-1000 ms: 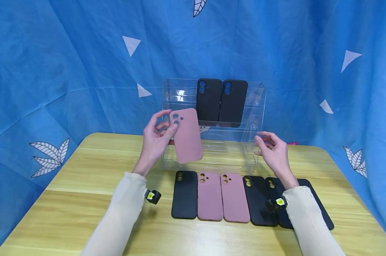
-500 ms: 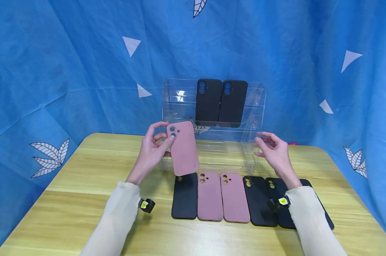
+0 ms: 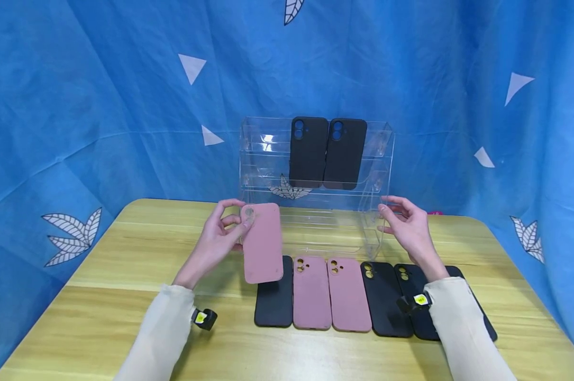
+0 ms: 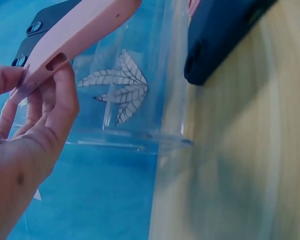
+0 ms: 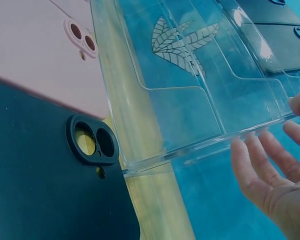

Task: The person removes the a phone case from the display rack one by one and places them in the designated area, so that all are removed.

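My left hand point(image 3: 212, 241) pinches a pink phone case point(image 3: 263, 246) at its upper left, thumb over the camera cutouts. The case is upright, off the table, in front of the left side of a clear acrylic display rack point(image 3: 325, 250); its lower end overlaps a black phone case point(image 3: 274, 304) from above. In the left wrist view its bottom edge with the port slot shows beside my fingers point(image 4: 65, 95). My right hand point(image 3: 407, 225) holds the rack's right side edge, thumb in front and fingertips on the side panel, as the right wrist view shows.
Two black phone cases point(image 3: 308, 151) stand side by side on the rack's upper tier. Along the rack's front, two pink cases point(image 3: 312, 296) and several black cases point(image 3: 386, 301) lie in a row on the wooden table point(image 3: 101, 275). A blue curtain point(image 3: 125, 106) hangs behind.
My left hand has brought the pink phone case down and slightly left, from before the rack's middle to above the leftmost black case. My right hand has stayed at the rack's edge.
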A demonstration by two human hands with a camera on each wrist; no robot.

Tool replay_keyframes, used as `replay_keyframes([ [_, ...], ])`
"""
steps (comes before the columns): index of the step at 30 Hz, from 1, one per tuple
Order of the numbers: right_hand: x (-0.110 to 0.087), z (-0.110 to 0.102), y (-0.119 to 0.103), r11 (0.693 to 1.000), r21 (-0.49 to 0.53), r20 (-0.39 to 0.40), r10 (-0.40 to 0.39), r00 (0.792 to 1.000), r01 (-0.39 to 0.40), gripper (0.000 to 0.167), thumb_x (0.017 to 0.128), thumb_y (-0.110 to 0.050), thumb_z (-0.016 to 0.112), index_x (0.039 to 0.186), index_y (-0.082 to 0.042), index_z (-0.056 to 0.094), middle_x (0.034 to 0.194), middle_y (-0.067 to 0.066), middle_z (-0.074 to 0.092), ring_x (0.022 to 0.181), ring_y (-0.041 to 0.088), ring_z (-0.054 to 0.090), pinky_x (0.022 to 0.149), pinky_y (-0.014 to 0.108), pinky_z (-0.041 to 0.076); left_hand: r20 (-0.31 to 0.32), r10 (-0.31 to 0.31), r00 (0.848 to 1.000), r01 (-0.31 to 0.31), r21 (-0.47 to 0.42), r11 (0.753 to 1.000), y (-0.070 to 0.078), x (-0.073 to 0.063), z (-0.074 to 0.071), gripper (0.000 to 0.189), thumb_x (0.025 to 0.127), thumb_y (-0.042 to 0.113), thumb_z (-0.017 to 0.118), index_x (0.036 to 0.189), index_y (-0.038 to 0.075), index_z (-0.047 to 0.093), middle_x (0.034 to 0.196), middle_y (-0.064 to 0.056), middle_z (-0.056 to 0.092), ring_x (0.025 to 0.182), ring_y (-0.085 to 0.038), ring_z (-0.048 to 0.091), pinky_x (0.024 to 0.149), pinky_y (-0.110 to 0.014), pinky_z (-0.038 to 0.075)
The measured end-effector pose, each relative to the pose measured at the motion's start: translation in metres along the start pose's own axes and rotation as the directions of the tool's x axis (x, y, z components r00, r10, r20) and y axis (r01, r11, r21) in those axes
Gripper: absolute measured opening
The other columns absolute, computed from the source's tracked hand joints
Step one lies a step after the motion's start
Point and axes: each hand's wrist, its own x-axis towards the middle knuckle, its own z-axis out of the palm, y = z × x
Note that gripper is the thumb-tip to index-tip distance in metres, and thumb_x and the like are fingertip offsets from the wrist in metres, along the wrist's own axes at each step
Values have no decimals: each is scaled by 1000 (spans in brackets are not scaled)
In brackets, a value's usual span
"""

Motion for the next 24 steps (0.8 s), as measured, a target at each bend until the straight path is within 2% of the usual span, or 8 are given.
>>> replay_keyframes([
  [5, -1, 1, 0, 1000, 9, 2, -1, 1000, 1, 54, 103, -33, 60, 145, 0, 51, 113, -11, 60, 97, -3, 66, 75, 25, 62, 49, -47, 998, 48, -3, 999, -6, -8, -8, 48, 103, 15, 60, 146, 14, 37, 95, -3, 66, 81, -16, 72, 70, -47, 64],
  [13, -1, 1, 0, 1000, 10, -3, -2, 1000, 2, 54, 103, -34, 60, 145, -1, 51, 115, -9, 60, 98, -3, 66, 75, 24, 62, 114, -118, 986, 112, 57, 992, -16, -16, -22, 48, 104, 20, 60, 145, 14, 36, 105, -6, 69, 86, -20, 71, 74, -50, 63],
  [18, -1, 1, 0, 1000, 12, -1, 4, 1000, -4, 54, 103, -34, 61, 145, -1, 51, 116, -7, 61, 98, -3, 66, 75, 25, 62, 178, -168, 970, 153, 93, 984, -22, -22, -32, 50, 105, 21, 59, 147, 12, 33, 110, -10, 69, 89, -22, 70, 73, -48, 63],
  [24, 0, 0, 0, 1000, 11, -2, 12, 1000, -12, 55, 103, -34, 60, 146, -1, 50, 115, -11, 61, 101, 1, 67, 77, 28, 63, 242, -241, 940, 214, 135, 968, -25, -26, -40, 46, 104, 19, 59, 143, 16, 37, 108, -12, 67, 90, -23, 69, 74, -45, 63],
])
